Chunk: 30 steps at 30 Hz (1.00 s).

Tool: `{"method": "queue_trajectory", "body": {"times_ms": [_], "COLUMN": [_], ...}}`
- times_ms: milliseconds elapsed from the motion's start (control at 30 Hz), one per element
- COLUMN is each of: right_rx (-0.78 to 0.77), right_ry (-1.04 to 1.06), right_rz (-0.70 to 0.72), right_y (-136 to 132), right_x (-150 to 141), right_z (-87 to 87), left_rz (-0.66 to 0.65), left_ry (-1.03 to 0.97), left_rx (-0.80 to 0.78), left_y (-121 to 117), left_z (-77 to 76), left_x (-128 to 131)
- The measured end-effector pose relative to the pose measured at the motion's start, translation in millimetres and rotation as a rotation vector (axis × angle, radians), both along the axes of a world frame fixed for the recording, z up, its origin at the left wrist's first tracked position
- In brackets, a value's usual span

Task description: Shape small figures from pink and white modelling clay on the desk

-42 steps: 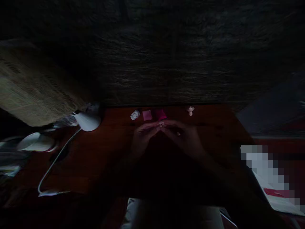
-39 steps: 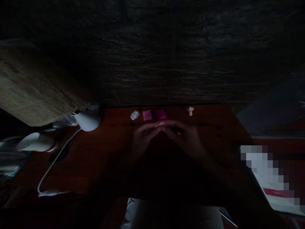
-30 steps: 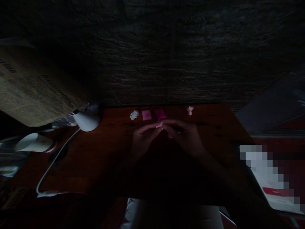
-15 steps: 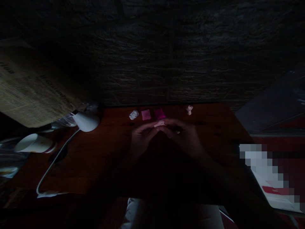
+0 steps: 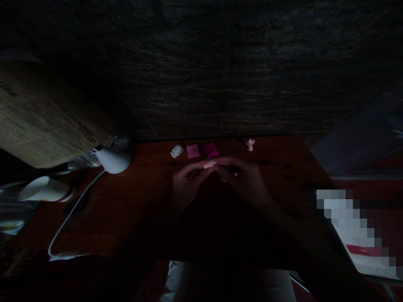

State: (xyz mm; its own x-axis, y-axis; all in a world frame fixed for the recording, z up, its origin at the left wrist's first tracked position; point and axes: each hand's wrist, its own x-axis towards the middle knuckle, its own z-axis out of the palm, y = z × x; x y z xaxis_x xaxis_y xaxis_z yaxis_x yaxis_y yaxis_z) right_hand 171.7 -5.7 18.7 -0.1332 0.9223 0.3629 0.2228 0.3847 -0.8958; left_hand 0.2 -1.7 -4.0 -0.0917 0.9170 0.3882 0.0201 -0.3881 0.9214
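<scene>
Between the fingertips of both hands is a small pale pink piece of what looks like modelling clay point(image 5: 209, 165). My left hand point(image 5: 188, 179) pinches it from the left, and my right hand point(image 5: 245, 178) grips its right side with thumb and forefinger. Just beyond the fingers lie a light pink square point(image 5: 193, 151) and a magenta square point(image 5: 210, 150), with a crumpled white lump point(image 5: 176, 151) to their left. A small pink shaped figure point(image 5: 250, 144) stands farther right. Near my right fingers a tiny pink bit point(image 5: 235, 174) shows, partly hidden.
On the wooden table point(image 5: 126, 218), a white cone-shaped lamp point(image 5: 113, 160) with a cable point(image 5: 71, 214) is at left. A paper cup point(image 5: 45, 189) lies on its side near a printed brown paper bag point(image 5: 47, 113). A stone wall point(image 5: 201, 75) rises behind; a blurred-out object point(image 5: 355, 226) is at right.
The pink piece has turned slightly between my fingertips, and my right thumb has shifted a little. Everything else stays in place.
</scene>
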Motion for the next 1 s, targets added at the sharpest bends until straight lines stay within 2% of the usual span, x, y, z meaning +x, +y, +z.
{"method": "queue_trajectory", "body": {"times_ms": [400,533,733,1000], "right_rx": [-0.112,-0.113,-0.236,-0.189], "right_ry": [0.083,0.118,0.129,0.192], "right_rz": [-0.023,0.011,0.022,0.05], "right_y": [-0.3,1.4,4.0,2.7], "right_x": [-3.8,-1.4,4.0,1.5], "right_z": [4.2,6.9,13.1,10.8], "left_rz": [-0.011,-0.012,-0.051,-0.085], "left_ry": [0.032,-0.004,-0.105,-0.092], "left_rx": [0.01,-0.055,-0.187,-0.148], "left_y": [-6.4,-4.3,-1.1,-2.1], "left_z": [4.3,4.3,6.5,6.9], "left_x": [2.7,1.6,-0.2,2.3]}}
